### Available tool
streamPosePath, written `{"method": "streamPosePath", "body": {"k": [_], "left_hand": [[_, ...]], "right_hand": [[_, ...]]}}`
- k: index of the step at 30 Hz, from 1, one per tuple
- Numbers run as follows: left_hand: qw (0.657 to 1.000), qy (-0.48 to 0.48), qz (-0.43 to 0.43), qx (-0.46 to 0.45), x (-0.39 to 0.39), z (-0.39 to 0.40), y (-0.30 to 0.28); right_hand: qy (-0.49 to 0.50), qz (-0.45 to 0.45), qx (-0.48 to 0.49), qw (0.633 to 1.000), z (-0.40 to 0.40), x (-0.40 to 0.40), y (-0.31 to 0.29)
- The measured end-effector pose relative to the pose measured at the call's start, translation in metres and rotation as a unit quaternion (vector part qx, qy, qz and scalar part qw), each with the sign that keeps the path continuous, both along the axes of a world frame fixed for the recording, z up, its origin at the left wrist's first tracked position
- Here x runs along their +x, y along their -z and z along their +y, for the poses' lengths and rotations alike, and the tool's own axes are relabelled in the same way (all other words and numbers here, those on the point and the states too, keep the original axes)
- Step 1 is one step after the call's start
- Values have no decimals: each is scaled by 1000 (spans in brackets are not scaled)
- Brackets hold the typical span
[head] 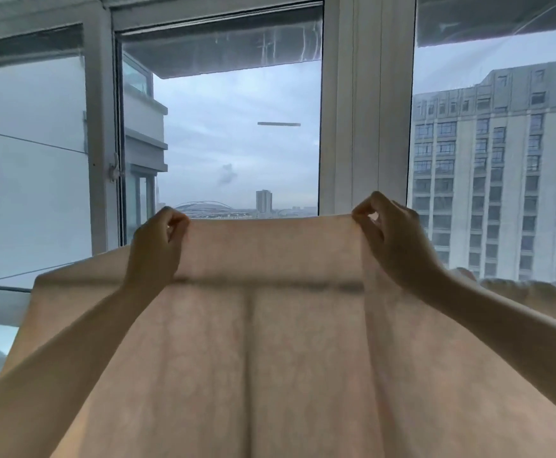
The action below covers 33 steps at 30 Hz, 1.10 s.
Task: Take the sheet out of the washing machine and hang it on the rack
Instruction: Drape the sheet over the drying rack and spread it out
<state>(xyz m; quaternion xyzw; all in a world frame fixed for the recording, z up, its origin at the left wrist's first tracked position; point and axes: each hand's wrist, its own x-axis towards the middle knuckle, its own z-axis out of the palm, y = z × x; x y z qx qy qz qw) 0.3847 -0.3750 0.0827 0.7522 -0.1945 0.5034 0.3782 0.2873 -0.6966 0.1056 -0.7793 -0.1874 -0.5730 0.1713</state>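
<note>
We see the sheet, a thin peach-coloured cloth, stretched flat in front of the window and filling the lower half of the view; light passes through it, and a dark horizontal bar with a dark vertical line below it shows through the fabric, though we cannot tell what they belong to. Its top edge runs taut and nearly level between the 2 hands. The left hand pinches the upper edge with fingers curled in and thumb against them, wrist bent slightly inward, forearm rising from the lower left. The right hand grips the same edge, thumb and forefinger closed on a small fold of cloth, the other fingers curled, forearm coming in from the lower right. Outside each hand the sheet slopes down and away, its left corner dropping toward a pale ledge under the glass. Above the taut edge we have open room up to the white window frame, with a tall building beyond the right pane.
</note>
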Motion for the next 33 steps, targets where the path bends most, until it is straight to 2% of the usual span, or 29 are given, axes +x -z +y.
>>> {"method": "streamPosePath", "body": {"k": [2,3,4,6,8,11,15,18,23,29,33], "left_hand": [[999,19,48,-9,17,-9,-13],[996,37,85,-6,25,-12,-14],[990,54,129,5,33,-13,-10],[973,75,207,62,41,-12,6],[963,73,229,122,42,-7,18],[962,90,214,146,32,-5,19],[967,111,170,157,13,-23,20],[967,80,115,214,-5,-49,24],[954,7,44,296,-28,-91,25],[949,87,-10,304,-47,-130,38],[952,141,-4,273,-64,-162,34]], "right_hand": [[27,22,7,999,-7,13,-17],[33,64,4,997,-11,19,-21],[35,132,-9,991,-17,23,-20],[36,300,-57,951,-26,29,-6],[36,397,-62,915,-34,28,6],[38,379,-37,924,-42,20,5],[40,355,-64,932,-44,2,4],[66,348,-109,929,-47,-14,10],[67,333,-119,933,-62,-39,12],[33,361,-133,922,-87,-65,2],[27,311,-124,942,-103,-69,14]]}}
